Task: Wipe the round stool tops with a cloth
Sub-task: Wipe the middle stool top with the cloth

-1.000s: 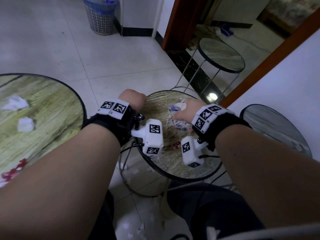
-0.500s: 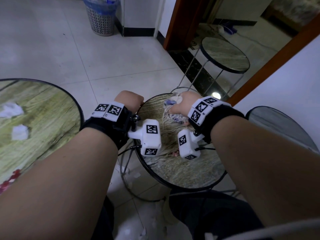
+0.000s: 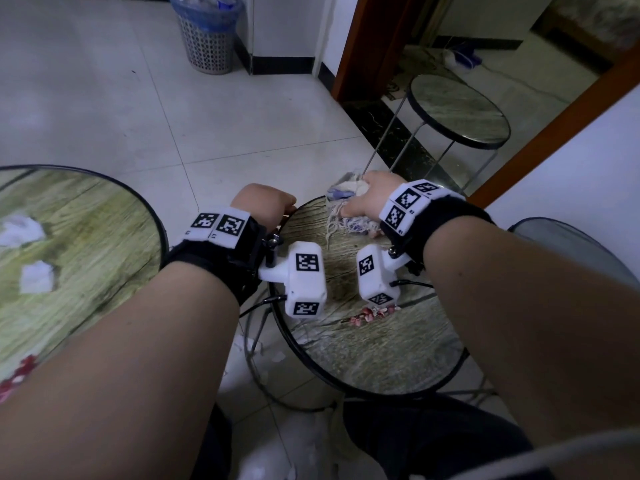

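Stool top [image 3: 374,348], round, glossy, wood-patterned with a dark rim and a small pink flower print, sits low at the centre of the view, just beyond the person's dark-clothed knees. Both bare forearms reach forward from 6 o'clock across it, each wrist wrapped in a black band carrying white blocks printed with black square marker codes; beside the codes are tiny characters too small to read, and no brand shows. At the stool's 9 o'clock edge the left hand [image 3: 265,202] rests on the rim with knuckles up; its fingers curl down out of sight, so I cannot tell whether they grip the rim. At the 12 o'clock edge the right hand [image 3: 367,199] is turned palm down, fingers curled round a bunched cloth [image 3: 346,209], white and blue with a pale fringe trailing onto the surface; the cloth lies pressed against the top there. At 9 o'clock from the stool a bigger round table [image 3: 79,258] with a green-wood print holds two white paper scraps [image 3: 36,277]. At 3 o'clock, the edge of another round top [image 3: 568,247] shows behind the right arm. Farther off, at 1 o'clock, a fourth round stool [image 3: 457,110] stands on thin metal legs in a brown-framed doorway. Farthest, at 11 o'clock, a mesh waste basket [image 3: 207,39] with a blue liner stands by the wall.
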Demonstrator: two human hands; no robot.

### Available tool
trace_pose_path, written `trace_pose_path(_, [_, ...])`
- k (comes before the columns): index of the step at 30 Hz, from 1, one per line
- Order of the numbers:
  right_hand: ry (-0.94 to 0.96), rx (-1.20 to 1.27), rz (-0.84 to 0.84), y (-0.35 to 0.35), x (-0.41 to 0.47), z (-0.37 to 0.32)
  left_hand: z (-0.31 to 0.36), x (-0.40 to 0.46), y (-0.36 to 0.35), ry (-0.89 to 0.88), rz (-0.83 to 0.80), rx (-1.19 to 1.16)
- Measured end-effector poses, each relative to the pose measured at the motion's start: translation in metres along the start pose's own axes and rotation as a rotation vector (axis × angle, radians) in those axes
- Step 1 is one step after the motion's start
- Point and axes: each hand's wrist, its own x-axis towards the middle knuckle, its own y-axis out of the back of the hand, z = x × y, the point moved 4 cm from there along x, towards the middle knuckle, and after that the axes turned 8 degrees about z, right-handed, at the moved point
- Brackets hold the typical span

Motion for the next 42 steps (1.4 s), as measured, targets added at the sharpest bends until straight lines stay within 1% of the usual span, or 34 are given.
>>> trace_pose_path(7, [0.016,0.059,0.012,0.002,0.002,0.0,0.01,-0.006,-0.003,0.012,-0.077,0.023])
trace_pose_path(11, [0.047,0.15,0.062,0.001,0.001,0.002,0.011,-0.008,-0.003,0.039,-0.074,-0.014])
trace_pose_path(16, [0.039,0.178,0.098,0.005,0.003,0.006,0.012,-0.009,-0.008,0.114,-0.071,-0.118])
trace_pose_path(21, [0.005,0.279,0.194,0.019,0.006,0.009,0.012,-0.005,-0.013,0.123,-0.075,-0.093])
trace_pose_path(26, [0.042,0.187,0.05,0.006,0.008,0.006,0.012,-0.003,-0.012,0.127,-0.06,-0.085])
trace_pose_path(30, [0.026,0.12,0.05,0.012,0.01,0.009,0.01,-0.004,-0.01,0.114,-0.052,-0.146])
trace_pose_path(33, [0.003,0.074,0.053,0.019,0.009,0.017,0.009,-0.006,-0.01,0.114,-0.044,-0.147])
trace_pose_path(37, [-0.028,0.087,0.078,0.02,0.005,0.025,0.01,-0.006,-0.012,0.121,-0.048,-0.139])
trace_pose_path(40, [-0.021,0.099,0.099,0.017,0.001,0.024,0.012,-0.007,-0.012,0.115,-0.056,-0.081])
trace_pose_path(42, [-0.021,0.104,0.093,0.014,-0.003,0.026,0.011,-0.005,-0.01,0.046,-0.041,0.013])
